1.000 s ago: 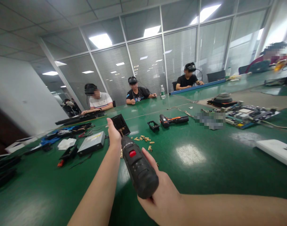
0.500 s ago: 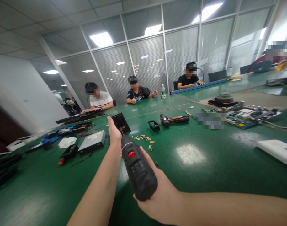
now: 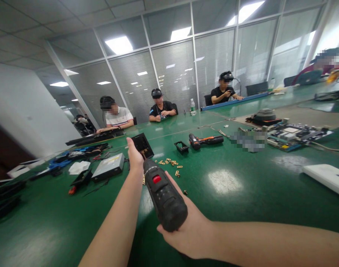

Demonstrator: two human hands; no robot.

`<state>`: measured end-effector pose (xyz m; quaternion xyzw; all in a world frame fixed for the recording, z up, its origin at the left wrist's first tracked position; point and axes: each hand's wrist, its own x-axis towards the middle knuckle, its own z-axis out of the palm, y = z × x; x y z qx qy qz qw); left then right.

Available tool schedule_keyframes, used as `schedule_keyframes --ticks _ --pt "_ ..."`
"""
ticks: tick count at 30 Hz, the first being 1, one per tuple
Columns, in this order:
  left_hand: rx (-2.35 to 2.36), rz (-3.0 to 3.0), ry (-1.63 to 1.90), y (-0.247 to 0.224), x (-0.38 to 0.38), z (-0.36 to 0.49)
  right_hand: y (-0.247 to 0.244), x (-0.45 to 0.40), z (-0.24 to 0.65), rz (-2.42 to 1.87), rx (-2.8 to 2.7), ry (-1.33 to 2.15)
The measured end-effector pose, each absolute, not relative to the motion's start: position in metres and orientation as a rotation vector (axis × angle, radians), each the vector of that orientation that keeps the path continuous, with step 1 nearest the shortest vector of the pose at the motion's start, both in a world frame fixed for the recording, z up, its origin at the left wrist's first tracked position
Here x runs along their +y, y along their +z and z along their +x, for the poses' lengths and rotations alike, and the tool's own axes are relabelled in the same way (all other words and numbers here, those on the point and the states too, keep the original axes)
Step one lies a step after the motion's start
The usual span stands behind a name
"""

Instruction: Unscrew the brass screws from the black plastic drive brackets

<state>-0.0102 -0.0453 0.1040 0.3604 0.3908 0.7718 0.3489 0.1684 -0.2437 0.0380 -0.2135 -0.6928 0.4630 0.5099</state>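
Note:
My right hand (image 3: pixel 193 226) is wrapped round a black power screwdriver (image 3: pixel 165 198) with a red switch on top. The tool's front end points at a black plastic box (image 3: pixel 143 144), which my left hand (image 3: pixel 135 157) holds tilted up by its side, thumb raised. Brass-coloured pieces show inside the box. The exact contact of the tool's tip is hidden behind the tool and hand. Small brass plates (image 3: pixel 173 162) lie scattered on the green table (image 3: pixel 213 207) to the right of the box.
Beyond the brass plates are a black frame (image 3: pixel 182 147) and a second power screwdriver (image 3: pixel 205 141). Circuit boards (image 3: pixel 297 135) and a white device (image 3: pixel 327 180) lie at right. On the left sits a silver drive (image 3: pixel 108 167). Several people sit across the table.
The rear of the screwdriver has shifted slightly up and right with my right hand. My left hand and the box hardly move. Across the table, a person's hands have come together.

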Motion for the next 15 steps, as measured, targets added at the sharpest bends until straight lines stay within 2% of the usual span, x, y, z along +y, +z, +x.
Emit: schedule_keyframes --ticks 9,15 --pt "0.988 0.946 2.047 0.1077 -0.0475 -0.0066 0.0457 -0.2466 0.1699 -0.507 -1.678 1.014" --pt "0.969 0.924 2.051 0.1074 -0.0469 -0.0073 0.0463 -0.2466 0.1697 -0.518 -1.668 1.066"
